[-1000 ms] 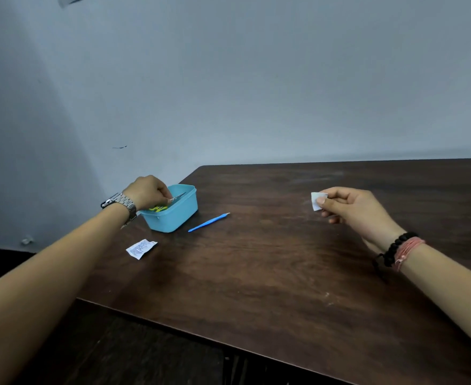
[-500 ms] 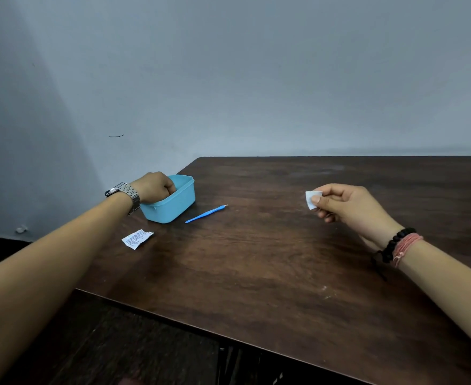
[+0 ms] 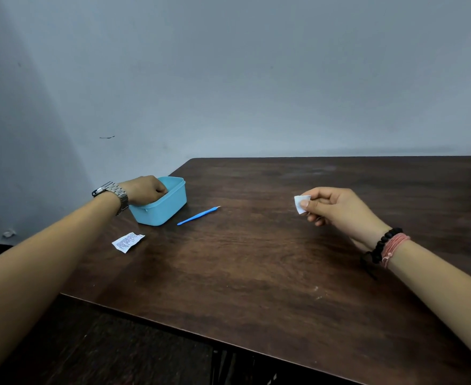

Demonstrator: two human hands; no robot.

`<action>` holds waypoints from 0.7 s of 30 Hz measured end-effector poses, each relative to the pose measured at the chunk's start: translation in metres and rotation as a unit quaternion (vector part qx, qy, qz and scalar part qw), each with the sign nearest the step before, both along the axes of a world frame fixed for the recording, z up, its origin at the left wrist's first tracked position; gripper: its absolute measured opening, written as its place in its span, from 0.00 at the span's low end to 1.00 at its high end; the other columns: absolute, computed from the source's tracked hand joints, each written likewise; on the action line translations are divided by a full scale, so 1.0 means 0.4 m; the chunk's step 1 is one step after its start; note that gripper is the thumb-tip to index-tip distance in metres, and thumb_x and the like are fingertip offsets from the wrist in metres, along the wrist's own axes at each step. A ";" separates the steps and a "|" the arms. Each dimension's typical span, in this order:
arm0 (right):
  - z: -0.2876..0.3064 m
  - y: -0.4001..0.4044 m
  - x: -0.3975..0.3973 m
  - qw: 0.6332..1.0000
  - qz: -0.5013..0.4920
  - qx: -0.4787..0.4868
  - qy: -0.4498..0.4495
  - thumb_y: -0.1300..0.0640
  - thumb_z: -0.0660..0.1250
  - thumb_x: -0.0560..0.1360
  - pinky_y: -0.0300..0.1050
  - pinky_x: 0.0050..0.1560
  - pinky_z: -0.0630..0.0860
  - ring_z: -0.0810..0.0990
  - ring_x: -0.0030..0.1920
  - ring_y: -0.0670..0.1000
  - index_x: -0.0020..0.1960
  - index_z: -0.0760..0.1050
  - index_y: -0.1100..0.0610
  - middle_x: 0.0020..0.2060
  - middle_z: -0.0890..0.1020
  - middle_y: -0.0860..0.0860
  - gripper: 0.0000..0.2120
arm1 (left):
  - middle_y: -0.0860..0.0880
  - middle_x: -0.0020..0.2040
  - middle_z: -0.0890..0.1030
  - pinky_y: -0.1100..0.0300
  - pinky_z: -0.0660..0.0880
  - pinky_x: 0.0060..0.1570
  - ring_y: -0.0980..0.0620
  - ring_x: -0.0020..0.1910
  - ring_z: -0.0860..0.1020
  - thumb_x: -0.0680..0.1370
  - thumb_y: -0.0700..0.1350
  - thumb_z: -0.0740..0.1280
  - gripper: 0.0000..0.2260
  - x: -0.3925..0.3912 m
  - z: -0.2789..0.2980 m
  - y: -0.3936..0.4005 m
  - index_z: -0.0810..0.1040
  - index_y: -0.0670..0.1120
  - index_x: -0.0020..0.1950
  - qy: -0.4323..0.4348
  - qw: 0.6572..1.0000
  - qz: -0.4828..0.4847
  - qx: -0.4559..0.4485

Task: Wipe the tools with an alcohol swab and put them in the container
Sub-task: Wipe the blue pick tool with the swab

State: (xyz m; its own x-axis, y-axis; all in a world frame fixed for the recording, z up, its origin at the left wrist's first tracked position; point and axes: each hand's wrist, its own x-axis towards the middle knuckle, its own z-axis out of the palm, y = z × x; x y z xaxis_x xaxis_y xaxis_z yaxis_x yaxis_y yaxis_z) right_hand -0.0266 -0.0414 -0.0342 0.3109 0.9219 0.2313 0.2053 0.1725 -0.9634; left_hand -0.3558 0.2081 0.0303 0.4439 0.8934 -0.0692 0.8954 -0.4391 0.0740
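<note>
A light blue plastic container [image 3: 165,213] stands near the table's far left corner. My left hand [image 3: 145,190], with a metal watch on its wrist, reaches down into the container; its curled fingers are hidden behind the rim, so anything they hold is out of sight. A slim blue tool [image 3: 198,215] lies on the table just right of the container. My right hand [image 3: 337,210] hovers over the table at the right and pinches a small white alcohol swab [image 3: 300,204] between thumb and forefinger.
A torn white swab wrapper [image 3: 127,242] lies in front of the container near the left edge. The dark wooden table [image 3: 256,279] meets a grey wall at the back. Its near edge runs diagonally at the lower left.
My left hand, which held a tool above the container's rim, has sunk into the container. My right hand with the swab has hardly moved. The camera tilted up a little.
</note>
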 end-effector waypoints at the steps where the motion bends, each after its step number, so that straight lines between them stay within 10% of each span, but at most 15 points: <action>1: 0.000 0.000 0.000 1.000 -0.001 -0.001 -0.001 0.63 0.68 0.77 0.34 0.32 0.74 0.78 0.32 0.44 0.50 0.82 0.58 0.36 0.84 0.51 0.05 | 0.48 0.56 0.82 0.57 0.72 0.51 0.49 0.52 0.77 0.82 0.44 0.61 0.10 0.001 0.000 0.002 0.83 0.49 0.53 -0.014 1.000 0.002 0.011; 8: -0.004 0.005 0.000 1.000 -0.012 0.001 -0.009 0.63 0.69 0.77 0.34 0.32 0.74 0.78 0.33 0.43 0.50 0.82 0.58 0.36 0.83 0.51 0.04 | 0.51 0.45 0.83 0.56 0.75 0.50 0.51 0.47 0.80 0.78 0.43 0.68 0.04 0.060 0.015 -0.080 0.83 0.48 0.48 -0.210 0.953 -0.106 0.189; 21: -0.001 0.002 0.001 1.000 -0.006 -0.003 -0.009 0.64 0.69 0.76 0.33 0.32 0.74 0.78 0.32 0.43 0.51 0.82 0.60 0.35 0.83 0.51 0.05 | 0.44 0.57 0.81 0.55 0.72 0.52 0.43 0.58 0.77 0.80 0.42 0.65 0.09 0.202 -0.124 -0.159 0.80 0.45 0.59 0.004 0.988 -0.092 0.125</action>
